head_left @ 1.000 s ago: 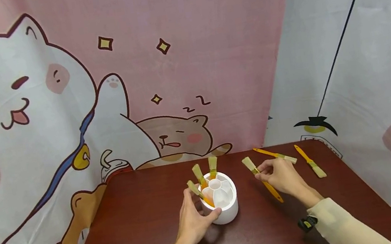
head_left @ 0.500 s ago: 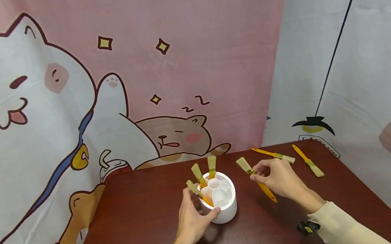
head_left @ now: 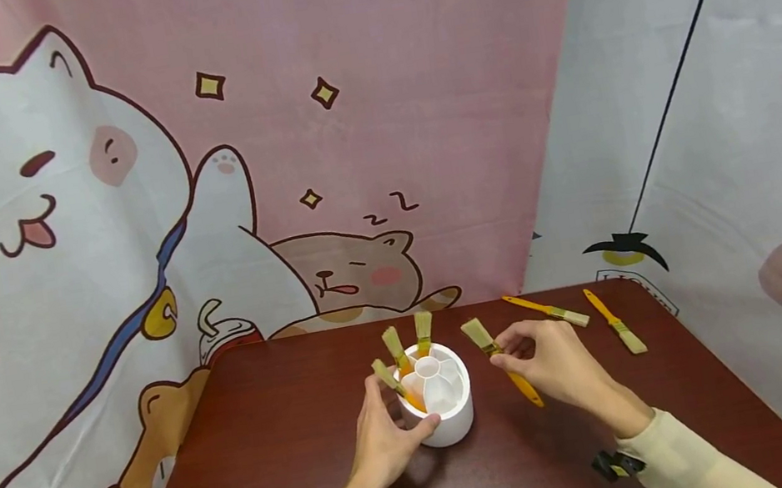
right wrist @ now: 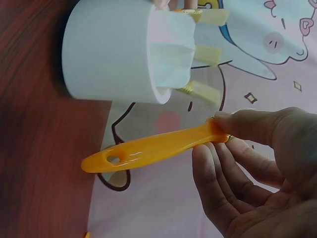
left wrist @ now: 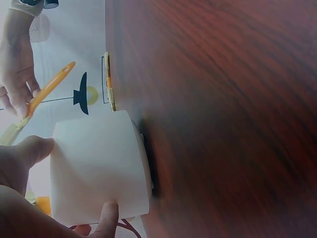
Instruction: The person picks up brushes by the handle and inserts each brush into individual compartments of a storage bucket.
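A white round divided organizer stands upright on the table. My left hand grips its near left side, thumb in front and fingers around the back. Three flat paintbrushes lean in its left and rear compartments, bristles up. Right of it, my right hand pinches another paintbrush near the metal band. That brush is tilted, bristles up and left. In the right wrist view, its orange handle is apart from the organizer, its lower end free; the fingers hide most of the band.
Two more paintbrushes lie at the table's back right: one brush near the rear edge, another brush further right. The dark red-brown table ends at a cartoon-printed cloth behind and at the sides.
My right hand has moved a little left with the paintbrush, bringing it closer to the organizer. My left hand and the organizer have stayed in place.
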Demonstrator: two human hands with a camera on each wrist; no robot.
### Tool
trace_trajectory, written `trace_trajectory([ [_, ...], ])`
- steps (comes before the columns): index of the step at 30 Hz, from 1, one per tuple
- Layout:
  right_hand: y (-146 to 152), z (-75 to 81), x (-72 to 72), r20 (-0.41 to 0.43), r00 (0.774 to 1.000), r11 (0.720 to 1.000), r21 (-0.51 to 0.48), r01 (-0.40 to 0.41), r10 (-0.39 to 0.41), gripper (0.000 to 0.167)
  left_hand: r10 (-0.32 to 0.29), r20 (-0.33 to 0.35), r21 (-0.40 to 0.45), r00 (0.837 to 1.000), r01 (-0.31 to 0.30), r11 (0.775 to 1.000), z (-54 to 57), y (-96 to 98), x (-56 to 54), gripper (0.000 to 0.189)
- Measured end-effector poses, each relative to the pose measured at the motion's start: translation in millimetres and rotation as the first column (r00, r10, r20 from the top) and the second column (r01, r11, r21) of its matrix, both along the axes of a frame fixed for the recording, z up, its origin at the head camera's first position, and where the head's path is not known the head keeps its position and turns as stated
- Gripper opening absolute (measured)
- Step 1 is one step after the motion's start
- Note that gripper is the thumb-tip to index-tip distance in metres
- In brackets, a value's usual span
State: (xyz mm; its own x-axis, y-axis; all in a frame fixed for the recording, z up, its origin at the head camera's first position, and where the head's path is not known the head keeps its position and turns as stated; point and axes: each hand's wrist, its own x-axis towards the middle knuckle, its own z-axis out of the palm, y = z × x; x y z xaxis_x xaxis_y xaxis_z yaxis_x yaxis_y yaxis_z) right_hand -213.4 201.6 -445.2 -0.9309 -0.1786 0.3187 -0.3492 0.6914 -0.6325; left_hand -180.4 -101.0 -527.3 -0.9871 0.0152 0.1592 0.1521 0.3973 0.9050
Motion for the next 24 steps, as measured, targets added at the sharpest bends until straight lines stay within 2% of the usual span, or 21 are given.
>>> trace_trajectory([
  [13,-12.8,14.9,17.3,-0.105,0.993,0.998,-0.03,-0.06,0.057,0.016,0.0,0.004,-0.002,1.0,0.0,1.0,-0.5,-0.3,0.4,0.097],
  [24,-26.1,16.5,22.7,-0.209,0.975,0.996,-0.022,-0.086,0.079,0.021,-0.008,-0.004,0.008,1.0,0.008,1.0,-0.4,-1.3,0.2,0.097],
])
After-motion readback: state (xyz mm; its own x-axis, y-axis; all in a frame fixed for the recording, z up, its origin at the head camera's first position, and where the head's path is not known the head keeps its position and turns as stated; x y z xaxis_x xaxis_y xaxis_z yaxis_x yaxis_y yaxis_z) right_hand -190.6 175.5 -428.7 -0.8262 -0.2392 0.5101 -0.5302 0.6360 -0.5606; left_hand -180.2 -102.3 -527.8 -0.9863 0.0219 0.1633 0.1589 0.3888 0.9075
